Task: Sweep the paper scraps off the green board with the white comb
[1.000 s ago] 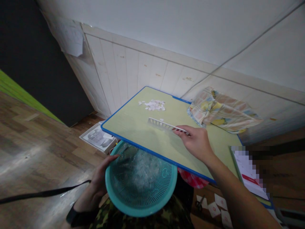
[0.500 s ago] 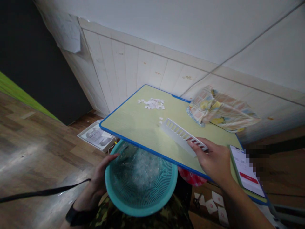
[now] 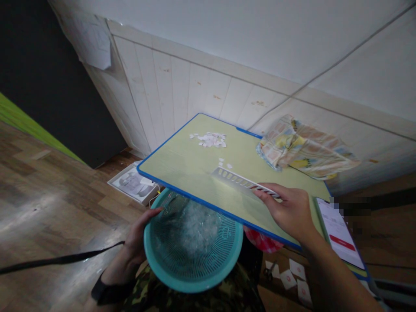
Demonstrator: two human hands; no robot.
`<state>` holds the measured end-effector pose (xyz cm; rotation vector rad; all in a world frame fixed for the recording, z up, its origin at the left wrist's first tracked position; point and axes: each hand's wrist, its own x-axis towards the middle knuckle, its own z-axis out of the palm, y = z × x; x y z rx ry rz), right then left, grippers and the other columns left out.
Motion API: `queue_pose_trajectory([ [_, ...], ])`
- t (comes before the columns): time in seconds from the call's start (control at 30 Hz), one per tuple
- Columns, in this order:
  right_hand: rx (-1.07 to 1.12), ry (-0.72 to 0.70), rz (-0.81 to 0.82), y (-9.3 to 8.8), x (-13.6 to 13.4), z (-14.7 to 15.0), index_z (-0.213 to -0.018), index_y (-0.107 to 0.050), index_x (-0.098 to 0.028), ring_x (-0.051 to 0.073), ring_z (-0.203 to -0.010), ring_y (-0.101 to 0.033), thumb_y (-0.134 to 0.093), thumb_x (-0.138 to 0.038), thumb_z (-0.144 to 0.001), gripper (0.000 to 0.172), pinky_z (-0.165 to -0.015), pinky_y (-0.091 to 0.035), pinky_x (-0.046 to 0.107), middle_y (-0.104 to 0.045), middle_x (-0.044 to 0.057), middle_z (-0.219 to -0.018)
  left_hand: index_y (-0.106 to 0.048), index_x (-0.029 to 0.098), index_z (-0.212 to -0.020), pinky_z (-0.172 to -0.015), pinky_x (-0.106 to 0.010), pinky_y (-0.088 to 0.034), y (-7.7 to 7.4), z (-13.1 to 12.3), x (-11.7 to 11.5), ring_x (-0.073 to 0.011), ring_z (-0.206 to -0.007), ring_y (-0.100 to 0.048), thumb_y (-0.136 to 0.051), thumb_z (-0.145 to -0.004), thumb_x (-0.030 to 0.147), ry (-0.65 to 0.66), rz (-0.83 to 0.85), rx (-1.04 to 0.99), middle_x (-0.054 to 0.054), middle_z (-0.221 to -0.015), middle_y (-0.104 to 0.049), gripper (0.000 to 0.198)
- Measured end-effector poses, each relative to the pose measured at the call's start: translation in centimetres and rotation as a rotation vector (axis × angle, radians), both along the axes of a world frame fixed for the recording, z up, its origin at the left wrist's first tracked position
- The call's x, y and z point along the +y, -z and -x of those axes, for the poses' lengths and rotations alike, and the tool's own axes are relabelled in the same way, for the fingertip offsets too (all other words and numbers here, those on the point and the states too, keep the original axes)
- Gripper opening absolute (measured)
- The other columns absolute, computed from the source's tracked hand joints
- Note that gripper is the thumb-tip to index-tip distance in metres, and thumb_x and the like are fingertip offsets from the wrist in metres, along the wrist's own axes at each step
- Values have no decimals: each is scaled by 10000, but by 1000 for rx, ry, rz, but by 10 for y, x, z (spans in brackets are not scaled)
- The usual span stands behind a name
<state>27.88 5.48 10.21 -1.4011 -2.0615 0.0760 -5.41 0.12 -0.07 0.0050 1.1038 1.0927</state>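
My left hand (image 3: 138,240) grips the left rim of a teal mesh basket (image 3: 156,255), held just under the near edge of a low green table with a blue border (image 3: 182,169). The basket holds a heap of clear, shiny scraps (image 3: 195,225). My right hand (image 3: 289,210) is closed on one end of a long white slotted plastic strip (image 3: 240,180), which lies flat on the table top. Two or three small white bits (image 3: 225,164) lie just beyond the strip. A pile of small white pieces (image 3: 211,139) sits at the table's far side.
A patterned cloth (image 3: 305,149) is bunched at the table's right, against the white panelled wall. A phone with a lit screen (image 3: 339,232) lies at the right edge. Paper slips (image 3: 292,279) and a flat white box (image 3: 133,183) lie on the wooden floor.
My right hand drew the white strip back toward the right, then laid it flatter and swung it forward toward the loose bits. The left hand and basket stayed put.
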Motion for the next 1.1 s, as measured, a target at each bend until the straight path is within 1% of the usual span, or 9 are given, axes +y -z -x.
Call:
queue_pose_trajectory([
  [0.07, -32, -1, 16, -2, -4, -6, -879, -799, -267, 217, -704, -762, -659, -294, -877, 143, -599, -546, 273, -805, 17, -847, -791, 111, -877, -532, -333, -625, -1, -1, 1, -258, -507, -740, -547, -901, 130, -5, -5, -18, -124, -609, -791, 245],
  [0.13, -41, 7, 7, -4, -6, -11, -868, -797, -267, 218, -689, -760, -672, -301, -869, 129, -594, -547, 277, -805, 17, -843, -772, 126, -729, -494, -315, -610, -3, -1, 1, -243, -470, -722, -541, -904, 129, 0, -12, -36, -124, -580, -777, 290],
  [0.2, -25, 16, -16, -5, -6, -14, -867, -795, -260, 219, -698, -761, -675, -304, -869, 129, -609, -554, 279, -805, 22, -844, -753, 137, -650, -469, -303, -598, -4, -1, 1, -228, -434, -702, -531, -907, 127, 5, -19, -45, -120, -558, -767, 339],
  [0.4, -47, -62, 36, -10, -3, -19, -880, -796, -253, 193, -670, -751, -663, -294, -887, 139, -600, -544, 254, -803, 16, -826, -766, 117, -646, -510, -319, -616, -2, 0, 1, -237, -462, -717, -555, -899, 134, 5, -6, -63, -135, -574, -772, 330],
  [0.57, -31, -35, -15, -14, 3, -26, -882, -795, -237, 191, -681, -749, -694, -296, -870, 118, -590, -532, 246, -802, 18, -828, -779, 79, -675, -533, -340, -627, -3, -2, 1, -244, -477, -724, -505, -927, 141, 28, -19, -41, -156, -590, -774, 377],
  [0.7, -27, -83, 21, -13, 12, -21, -900, -794, -227, 190, -693, -750, -690, -279, -871, 120, -605, -530, 254, -805, 25, -857, -779, 87, -682, -577, -355, -641, -5, -4, 1, -242, -488, -731, -504, -924, 134, 30, -19, -23, -151, -592, -776, 369],
  [0.87, -35, -59, -19, -11, 22, -22, -911, -792, -215, 178, -673, -739, -688, -253, -869, 119, -600, -514, 253, -803, 24, -842, -772, 95, -672, -577, -358, -642, -8, -5, 2, -240, -474, -726, -501, -923, 138, 33, 7, -35, -148, -581, -771, 372],
  [0.97, -7, -57, -15, -9, 19, -25, -907, -790, -209, 180, -691, -743, -697, -254, -865, 112, -608, -523, 245, -802, 25, -838, -771, 101, -671, -577, -360, -643, -10, -5, 2, -235, -468, -723, -502, -921, 131, 21, 15, -32, -141, -573, -768, 369],
  [1.1, -9, -75, 16, -6, 4, -26, -885, -791, -219, 173, -685, -747, -691, -239, -873, 103, -626, -539, 233, -803, 16, -836, -770, 91, -650, -552, -352, -638, -12, -7, 1, -232, -441, -711, -470, -941, 131, 17, 11, -19, -144, -545, -754, 420],
])
